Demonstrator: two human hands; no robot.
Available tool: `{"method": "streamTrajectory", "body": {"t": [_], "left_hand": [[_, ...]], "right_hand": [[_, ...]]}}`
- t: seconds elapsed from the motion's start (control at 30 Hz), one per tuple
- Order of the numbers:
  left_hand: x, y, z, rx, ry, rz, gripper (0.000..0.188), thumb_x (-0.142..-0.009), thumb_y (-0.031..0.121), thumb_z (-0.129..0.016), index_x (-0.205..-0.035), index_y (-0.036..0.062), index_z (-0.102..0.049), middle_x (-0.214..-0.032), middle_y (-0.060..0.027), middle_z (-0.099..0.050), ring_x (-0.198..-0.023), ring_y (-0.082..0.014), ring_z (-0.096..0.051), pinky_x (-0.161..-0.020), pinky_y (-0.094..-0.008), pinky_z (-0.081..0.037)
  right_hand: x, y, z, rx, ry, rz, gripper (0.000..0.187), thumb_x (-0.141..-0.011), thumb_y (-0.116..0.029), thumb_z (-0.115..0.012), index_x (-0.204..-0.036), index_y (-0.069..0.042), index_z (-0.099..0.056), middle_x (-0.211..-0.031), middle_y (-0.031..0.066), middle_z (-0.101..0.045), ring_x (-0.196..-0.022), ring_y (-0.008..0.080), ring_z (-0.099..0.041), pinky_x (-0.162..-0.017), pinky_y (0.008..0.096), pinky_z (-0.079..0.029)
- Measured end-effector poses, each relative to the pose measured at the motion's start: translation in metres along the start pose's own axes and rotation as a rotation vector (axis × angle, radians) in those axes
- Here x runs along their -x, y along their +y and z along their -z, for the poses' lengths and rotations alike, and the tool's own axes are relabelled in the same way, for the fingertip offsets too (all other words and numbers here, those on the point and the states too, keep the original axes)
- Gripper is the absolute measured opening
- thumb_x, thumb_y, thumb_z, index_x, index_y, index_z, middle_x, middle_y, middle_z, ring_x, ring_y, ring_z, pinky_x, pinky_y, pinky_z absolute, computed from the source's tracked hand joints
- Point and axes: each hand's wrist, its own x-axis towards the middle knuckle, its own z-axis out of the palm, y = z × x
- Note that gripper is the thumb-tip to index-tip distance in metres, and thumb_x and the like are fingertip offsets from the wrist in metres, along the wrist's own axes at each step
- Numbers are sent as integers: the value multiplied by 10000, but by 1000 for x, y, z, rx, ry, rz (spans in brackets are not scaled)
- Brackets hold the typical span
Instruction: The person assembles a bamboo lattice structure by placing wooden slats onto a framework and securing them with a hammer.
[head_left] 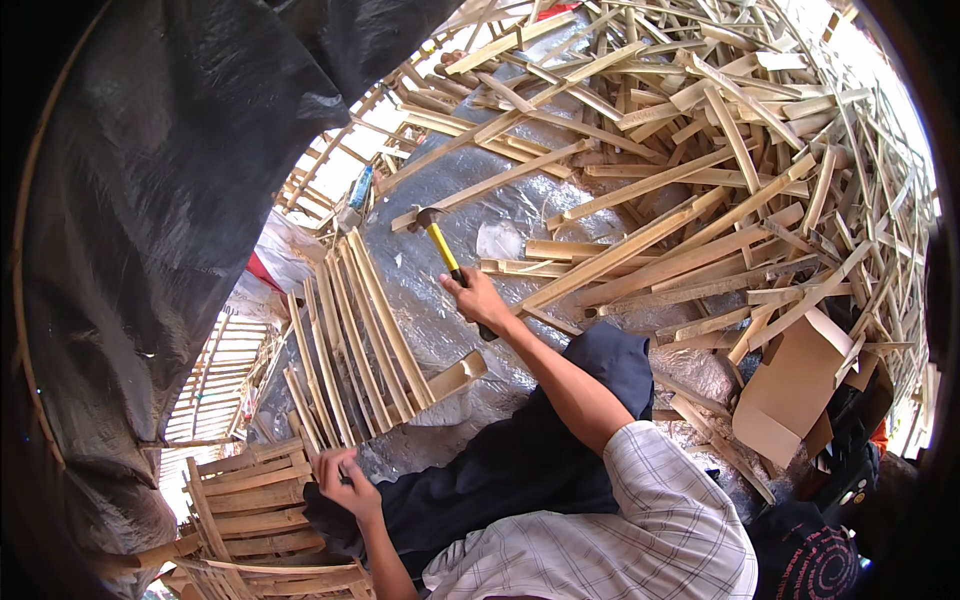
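My right hand [478, 300] is wrapped round the handle of a claw hammer [440, 245] with a yellow and black grip; its dark head is raised, pointing away from me. Left of it lies a row of bamboo slats [350, 335] side by side, their near ends along a wider split bamboo crosspiece [458, 375]. My left hand [343, 480] is at the near left end of that row, close to the crosspiece. Its fingers are curled in; what they hold, if anything, is too small to make out.
A big heap of split bamboo strips [720, 190] fills the far right. A finished-looking slatted bamboo panel [255, 510] lies at the lower left. An open cardboard box [790, 385] stands at right. Black plastic sheeting [180, 180] hangs on the left; a grey sheet [420, 290] covers the floor.
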Motion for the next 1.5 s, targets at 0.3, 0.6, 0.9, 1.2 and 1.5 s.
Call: {"method": "streamTrajectory", "body": {"t": [0.3, 0.6, 0.9, 1.2, 1.5], "left_hand": [[-251, 204, -282, 396, -411, -656, 182, -848, -34, -590, -1022, 0, -630, -972, -152, -672, -926, -351, -675, -827, -437, -525], [-373, 399, -569, 256, -482, -1013, 460, -874, 9, -511, -1334, 0, -544, -1272, -261, -628, -1176, -428, -621, -1058, -473, -499], [-412, 433, -688, -179, -583, -1031, 677, -791, 131, -660, -1460, 167, -562, -1510, -130, -522, -1358, -340, -514, -1112, -464, -451], [-417, 460, -638, -201, -452, -1083, 652, -722, 179, -705, -1372, 170, -663, -1292, -172, -684, -1239, -397, -589, -1089, -501, -458], [-505, 462, -553, -65, -484, -1209, 535, -710, 116, -615, -1234, 82, -715, -1268, -192, -701, -1188, -372, -654, -1068, -418, -491]], "right_hand": [[16, -40, 20, -235, -21, -27, 265, -947, -164, -662, -963, 98, -631, -695, 202, -659, -539, 278, -641, -521, 447, -490], [21, -30, 41, -101, 56, 99, 282, -938, -98, -599, -1115, 118, -563, -903, 393, -643, -932, 563, -618, -787, 573, -502], [65, -74, 107, -354, 9, 188, 307, -918, -124, -646, -1135, 91, -627, -1030, 377, -663, -1058, 536, -622, -863, 512, -528], [15, -16, 50, -270, 69, 180, 314, -915, -48, -575, -1162, 144, -554, -894, 409, -637, -944, 583, -611, -797, 580, -511], [26, -37, 51, -163, 43, 113, 260, -894, -97, -611, -1037, 116, -571, -868, 378, -648, -913, 565, -626, -799, 589, -501]]}}
